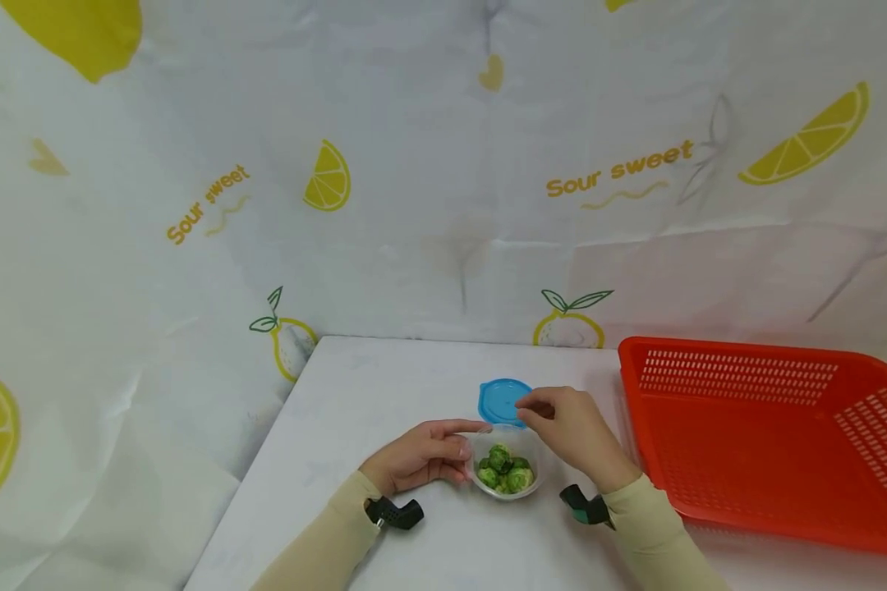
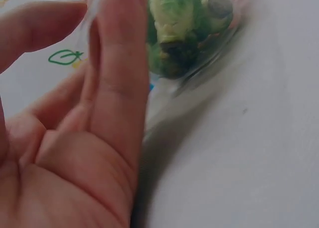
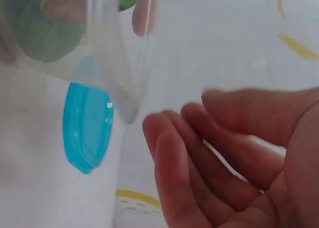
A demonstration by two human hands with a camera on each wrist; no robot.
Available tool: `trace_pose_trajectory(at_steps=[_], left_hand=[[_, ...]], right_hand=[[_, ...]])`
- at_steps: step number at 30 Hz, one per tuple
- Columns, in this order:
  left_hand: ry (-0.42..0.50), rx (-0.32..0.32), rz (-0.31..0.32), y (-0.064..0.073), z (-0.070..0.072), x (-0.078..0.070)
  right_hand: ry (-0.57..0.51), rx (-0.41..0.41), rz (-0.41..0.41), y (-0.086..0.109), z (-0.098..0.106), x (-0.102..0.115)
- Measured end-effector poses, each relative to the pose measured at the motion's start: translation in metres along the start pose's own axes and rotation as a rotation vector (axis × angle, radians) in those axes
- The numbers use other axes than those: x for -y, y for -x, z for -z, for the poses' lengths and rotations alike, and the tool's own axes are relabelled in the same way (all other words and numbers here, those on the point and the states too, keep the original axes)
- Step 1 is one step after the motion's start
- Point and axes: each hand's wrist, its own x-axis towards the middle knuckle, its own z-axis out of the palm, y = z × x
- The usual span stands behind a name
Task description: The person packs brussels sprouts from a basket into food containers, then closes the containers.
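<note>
A small clear plastic container (image 1: pixel 541 469) holding several Brussels sprouts (image 1: pixel 499 458) stands on the white table. My left hand (image 1: pixel 430 451) grips its left side, thumb near the rim and index finger reaching along the far edge. In the left wrist view, the fingers (image 2: pixel 119 73) lie against the container wall beside the sprouts (image 2: pixel 174 26). My right hand (image 1: pixel 572 427) hovers over the container's far right side, fingers loosely bent and holding nothing. Just beyond the container lies a blue lid (image 1: pixel 498 398), overlapped by the right fingertips in the head view.
A large red plastic basket (image 1: pixel 754 435) with slotted walls stands at the right of the table. Behind and to the left hangs a white sheet (image 1: pixel 414 180) printed with lemons.
</note>
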Motion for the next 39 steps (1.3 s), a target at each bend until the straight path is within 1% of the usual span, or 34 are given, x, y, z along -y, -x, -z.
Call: trace_pose_trajectory(at_steps=[2, 4, 6, 8, 10, 12, 14, 16, 18, 20, 22, 26, 30, 35, 39], left_hand=[[-0.045, -0.044, 0.016, -0.001, 0.004, -0.004], [-0.105, -0.118, 0.02, -0.003, 0.01, -0.011], [-0.191, -0.2, 0.006, -0.007, 0.014, -0.021], [-0.283, -0.278, 0.0, -0.014, 0.016, -0.031], [-0.362, -0.345, 0.002, -0.023, 0.016, -0.037], [-0.428, -0.402, 0.024, -0.032, 0.016, -0.041], [-0.465, -0.45, 0.043, -0.04, 0.016, -0.042], [-0.502, -0.5, 0.077, -0.043, 0.014, -0.043], [-0.521, -0.536, 0.115, -0.043, 0.011, -0.045], [-0.52, -0.569, 0.146, -0.044, 0.008, -0.046], [-0.508, -0.594, 0.159, -0.046, 0.004, -0.048], [-0.462, -0.628, 0.151, -0.053, 0.0, -0.051], [-0.403, -0.634, 0.154, -0.058, -0.002, -0.056], [-0.278, -0.615, 0.155, -0.064, -0.002, -0.059], [-0.146, -0.603, 0.154, -0.069, 0.0, -0.06]], right_hand=[[-0.013, -0.022, -0.043, -0.006, -0.003, -0.007], [-0.014, -0.033, -0.093, -0.012, -0.008, -0.015], [-0.004, -0.045, -0.139, -0.018, -0.013, -0.023], [0.006, -0.057, -0.184, -0.022, -0.017, -0.031], [0.012, -0.065, -0.221, -0.023, -0.021, -0.04], [0.008, -0.062, -0.255, -0.025, -0.027, -0.048], [0.0, -0.057, -0.269, -0.028, -0.034, -0.054], [-0.008, -0.046, -0.27, -0.031, -0.042, -0.057], [-0.011, -0.044, -0.262, -0.034, -0.048, -0.058], [-0.019, -0.042, -0.258, -0.035, -0.051, -0.058], [-0.024, -0.044, -0.255, -0.035, -0.052, -0.057], [-0.055, -0.035, -0.259, -0.038, -0.048, -0.054], [-0.073, -0.041, -0.256, -0.039, -0.042, -0.052], [-0.08, -0.097, -0.252, -0.039, -0.038, -0.054], [-0.092, -0.147, -0.235, -0.039, -0.036, -0.054]])
